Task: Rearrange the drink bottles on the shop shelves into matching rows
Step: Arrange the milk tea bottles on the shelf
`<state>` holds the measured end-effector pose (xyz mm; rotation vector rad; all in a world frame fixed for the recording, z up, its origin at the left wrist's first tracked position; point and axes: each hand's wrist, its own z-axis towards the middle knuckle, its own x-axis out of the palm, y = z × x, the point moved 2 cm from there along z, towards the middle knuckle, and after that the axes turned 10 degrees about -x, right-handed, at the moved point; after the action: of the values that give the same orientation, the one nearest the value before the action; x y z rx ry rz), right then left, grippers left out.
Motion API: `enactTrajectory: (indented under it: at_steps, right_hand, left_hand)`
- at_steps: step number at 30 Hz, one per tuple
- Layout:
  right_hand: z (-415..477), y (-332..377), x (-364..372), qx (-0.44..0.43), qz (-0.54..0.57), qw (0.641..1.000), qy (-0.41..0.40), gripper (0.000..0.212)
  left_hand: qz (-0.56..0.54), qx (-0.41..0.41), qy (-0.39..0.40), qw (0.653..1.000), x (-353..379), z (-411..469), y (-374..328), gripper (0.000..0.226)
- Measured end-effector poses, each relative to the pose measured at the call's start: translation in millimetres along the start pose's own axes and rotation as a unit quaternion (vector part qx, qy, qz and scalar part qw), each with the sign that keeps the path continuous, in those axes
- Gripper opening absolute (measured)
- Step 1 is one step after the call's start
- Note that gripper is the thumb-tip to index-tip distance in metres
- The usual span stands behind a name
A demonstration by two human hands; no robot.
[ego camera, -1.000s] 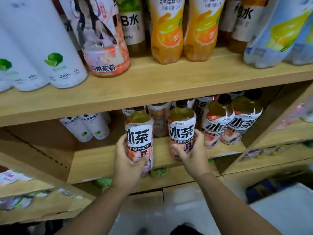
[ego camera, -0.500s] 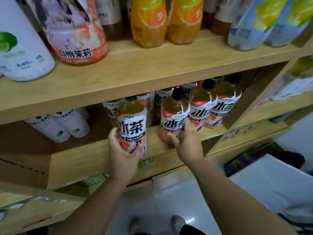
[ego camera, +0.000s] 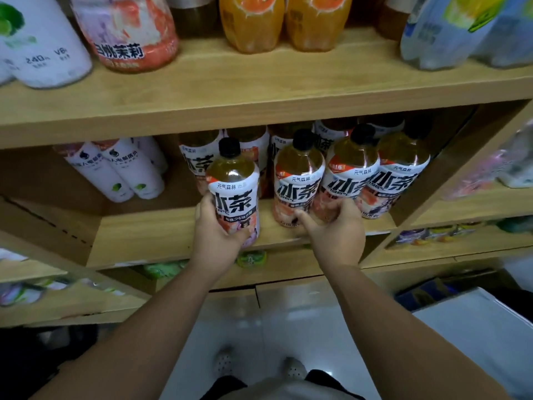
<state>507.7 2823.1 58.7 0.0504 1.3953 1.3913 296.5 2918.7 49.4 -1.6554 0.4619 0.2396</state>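
- Upper left of the frame: white bottles [ego camera: 43,53] with a green lime mark stand on the top shelf [ego camera: 259,85], with a pink-labelled bottle [ego camera: 127,33] just beside them.
- Below them, at the left of the middle shelf [ego camera: 161,241], slim white bottles [ego camera: 115,171] stand close together, set well back.
- Left of centre: the left hand [ego camera: 215,235] grips the left tea bottle [ego camera: 233,192], thumb across the front of the label and fingers curled behind. The bottle is upright at the shelf's front edge, black cap on.
- A strip of bare shelf separates it from the next bottle.
- Centre: the right hand [ego camera: 334,229] holds the second tea bottle [ego camera: 298,186] low down, thumb on its lower front and fingers curled round its right side. The bottle is upright near the front edge.
- Right of centre: two more tea bottles [ego camera: 375,174] stand touching it in a row, with others behind.
- Top centre: orange bottles [ego camera: 251,24].
- Upper right: pale blue bottles [ego camera: 432,33].
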Motion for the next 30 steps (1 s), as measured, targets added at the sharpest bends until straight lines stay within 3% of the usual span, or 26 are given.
enactTrajectory:
  at_steps: [4, 6, 8, 13, 21, 30]
  right_hand:
    - [5, -5, -19, 0.022, 0.038, 0.997, -0.065, 0.106]
    - [8, -5, -22, 0.039, 0.046, 0.997, -0.044, 0.132]
    - [10, -5, -20, 0.035, 0.036, 0.999, -0.007, 0.143]
    - [10, 0, -6, 0.039, 0.049, 0.998, 0.017, 0.148]
    - [11, -4, 4, 0.040, 0.066, 0.997, 0.009, 0.141]
    - [10, -5, 4, 0.042, 0.072, 0.996, 0.011, 0.141]
  left_hand:
    - [-0.011, 0.019, 0.002, 1.000, 22, 0, -11, 0.095]
    - [-0.025, 0.015, 0.000, 1.000, 30, 1, -16, 0.097]
    - [-0.032, 0.011, -0.008, 0.999, 34, 2, -17, 0.098]
    - [0.005, 0.025, -0.039, 0.999, 32, -8, -12, 0.102]
    - [0.034, 0.037, -0.048, 0.998, 33, -4, -18, 0.084]
    - [0.058, 0.045, -0.046, 0.996, 35, 0, -17, 0.082]
